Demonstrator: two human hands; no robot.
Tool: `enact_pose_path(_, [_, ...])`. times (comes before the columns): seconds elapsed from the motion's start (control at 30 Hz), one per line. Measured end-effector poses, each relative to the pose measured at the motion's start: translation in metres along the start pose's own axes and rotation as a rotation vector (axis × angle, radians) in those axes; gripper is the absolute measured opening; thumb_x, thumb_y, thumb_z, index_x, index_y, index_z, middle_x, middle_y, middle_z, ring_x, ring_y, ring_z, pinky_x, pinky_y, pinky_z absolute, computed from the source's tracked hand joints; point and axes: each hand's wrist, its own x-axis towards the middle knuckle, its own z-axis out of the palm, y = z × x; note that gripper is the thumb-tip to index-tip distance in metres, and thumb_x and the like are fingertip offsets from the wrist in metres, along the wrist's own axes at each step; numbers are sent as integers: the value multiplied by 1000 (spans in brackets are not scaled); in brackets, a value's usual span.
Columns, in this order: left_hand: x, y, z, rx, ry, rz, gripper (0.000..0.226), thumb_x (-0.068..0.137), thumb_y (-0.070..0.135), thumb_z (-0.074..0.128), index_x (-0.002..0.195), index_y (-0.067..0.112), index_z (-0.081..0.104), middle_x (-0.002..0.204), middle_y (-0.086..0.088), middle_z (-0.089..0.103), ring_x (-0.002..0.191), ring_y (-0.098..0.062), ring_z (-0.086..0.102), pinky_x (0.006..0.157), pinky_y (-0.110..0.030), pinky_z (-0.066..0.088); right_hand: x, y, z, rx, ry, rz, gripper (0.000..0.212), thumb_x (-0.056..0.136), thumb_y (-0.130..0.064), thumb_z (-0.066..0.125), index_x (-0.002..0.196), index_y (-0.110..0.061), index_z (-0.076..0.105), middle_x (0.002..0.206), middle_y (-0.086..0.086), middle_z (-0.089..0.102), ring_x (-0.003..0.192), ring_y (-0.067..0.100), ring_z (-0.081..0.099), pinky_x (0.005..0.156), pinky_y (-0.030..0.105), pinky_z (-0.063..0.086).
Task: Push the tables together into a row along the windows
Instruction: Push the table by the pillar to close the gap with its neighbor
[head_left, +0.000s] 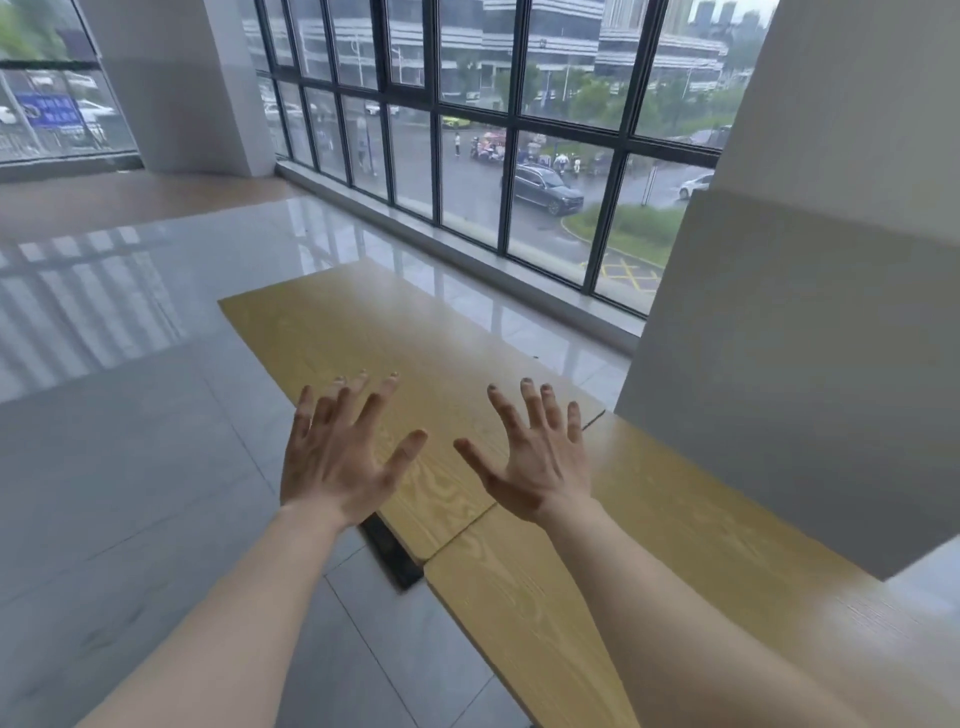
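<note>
Two light wood-grain tables stand end to end beside the tall windows. The far table meets the near table at a slightly skewed seam, with a thin gap showing toward the right end of the seam. My left hand is held over the far table's near left corner, fingers spread, holding nothing. My right hand is raised above the seam, also with fingers spread and nothing in it. I cannot tell whether either palm touches the wood.
A large white pillar rises against the near table's right side. Another white pillar stands at the far left. Glossy grey floor tiles stretch to the left. A dark table leg base shows under the seam.
</note>
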Motion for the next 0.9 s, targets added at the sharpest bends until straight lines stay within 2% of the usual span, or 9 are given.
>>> enact_pose_path(0.27, [135,-107,59,-103,-96,131,87,88,86,13,160,40,20,167,-4,26,154,-28,24,129,-51,-2,124,-53,55,-44,-33,200,97,82,-95,5,164,-43,-1,176,5,-6,161,30,-12,126,59,-9])
enact_pose_path(0.43, [218,-135,89,-176,-148,248,88,87,87,11,160,40,21,166,-2,27,154,-28,26,129,-51,-1,182,-67,71,-33,-11,342,96,82,-95,6,164,-45,-1,176,4,-7,160,27,-14,126,57,-12])
enact_pose_path(0.67, [322,-100,155,-246,-246,473,88,86,87,16,161,41,22,169,-1,26,157,-27,22,129,-51,1,231,-12,101,-2,32,614,93,84,-94,14,163,-47,3,176,2,-6,160,26,-13,126,53,-15])
enact_pose_path(0.9, [411,-37,232,-215,-335,654,88,86,87,8,162,43,11,171,1,18,159,-22,14,129,-48,-3,282,69,138,43,54,805,95,84,-94,15,164,-44,7,176,3,-4,161,25,-11,126,51,-17])
